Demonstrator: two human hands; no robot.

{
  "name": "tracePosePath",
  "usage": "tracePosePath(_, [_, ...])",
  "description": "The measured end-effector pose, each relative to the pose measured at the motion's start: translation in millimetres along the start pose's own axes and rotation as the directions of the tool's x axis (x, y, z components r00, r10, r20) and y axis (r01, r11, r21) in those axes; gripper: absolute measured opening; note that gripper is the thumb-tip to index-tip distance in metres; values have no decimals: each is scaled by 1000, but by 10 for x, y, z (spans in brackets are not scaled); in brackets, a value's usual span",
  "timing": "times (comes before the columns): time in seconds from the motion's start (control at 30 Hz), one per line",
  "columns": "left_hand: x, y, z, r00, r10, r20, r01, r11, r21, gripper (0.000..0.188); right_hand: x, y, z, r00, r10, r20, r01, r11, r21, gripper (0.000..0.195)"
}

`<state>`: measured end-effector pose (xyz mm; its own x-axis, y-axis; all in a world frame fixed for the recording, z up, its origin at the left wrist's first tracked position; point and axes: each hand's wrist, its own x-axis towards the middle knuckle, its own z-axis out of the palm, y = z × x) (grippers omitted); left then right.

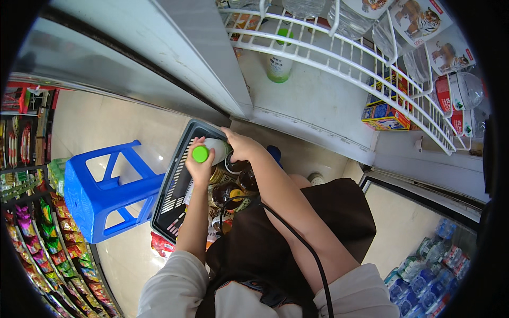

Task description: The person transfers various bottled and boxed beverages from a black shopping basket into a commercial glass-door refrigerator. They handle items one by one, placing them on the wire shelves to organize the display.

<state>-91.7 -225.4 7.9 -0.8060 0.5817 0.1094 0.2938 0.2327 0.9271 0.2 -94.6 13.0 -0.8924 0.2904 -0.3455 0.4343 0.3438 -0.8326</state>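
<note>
My left hand [197,169] is closed around the neck of a white plastic bottle [217,149] with a green cap [200,154], which leans inside a dark grey shopping basket [162,206]. My right hand [241,146] lies over the basket's far right corner, beside that bottle and a dark-capped bottle [234,165]. Part of its grip is hidden, so I cannot tell whether it holds anything. Dark brown bottles [226,193] and a gold-labelled container [219,175] crowd the basket's right side. Its left side shows bare slotted wall.
An open cooler holds a similar green-capped bottle [279,67] and colourful boxes [387,117] below a white wire shelf [338,65] of water bottles. A blue plastic stool [89,198] adjoins the basket. Snack racks [51,238] stand left; packed water bottles [429,270] lie right. A black cable [308,246] crosses my lap.
</note>
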Motion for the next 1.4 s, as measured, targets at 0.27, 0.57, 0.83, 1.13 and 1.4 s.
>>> tracePosePath(0.27, [144, 1954, -721, 943, 254, 216, -259, 966, -4, 25, -262, -872, -314, 816, -527, -238, 558, 825, 88, 94])
tracePosePath(0.57, [300, 2504, 60, 626, 401, 669, -301, 915, -267, 57, -1133, -537, -648, 726, -167, -668, 516, 774, 367, 82])
tracePosePath(0.83, [582, 1654, 759, 411, 179, 894, -34, 983, -182, 87, -1100, -24, -1058, 816, -98, -570, 445, 736, 510, 92])
tracePosePath(1.13, [577, 1027, 1201, 713, 242, 658, -175, 970, -167, 56, -674, 322, -1450, 860, -262, -439, 356, 923, 148, 88])
tracePosePath(1.4, [686, 552, 1687, 923, 180, 341, -181, 983, -31, 81, -227, 418, -1631, 869, -161, -468, 197, 980, 27, 62])
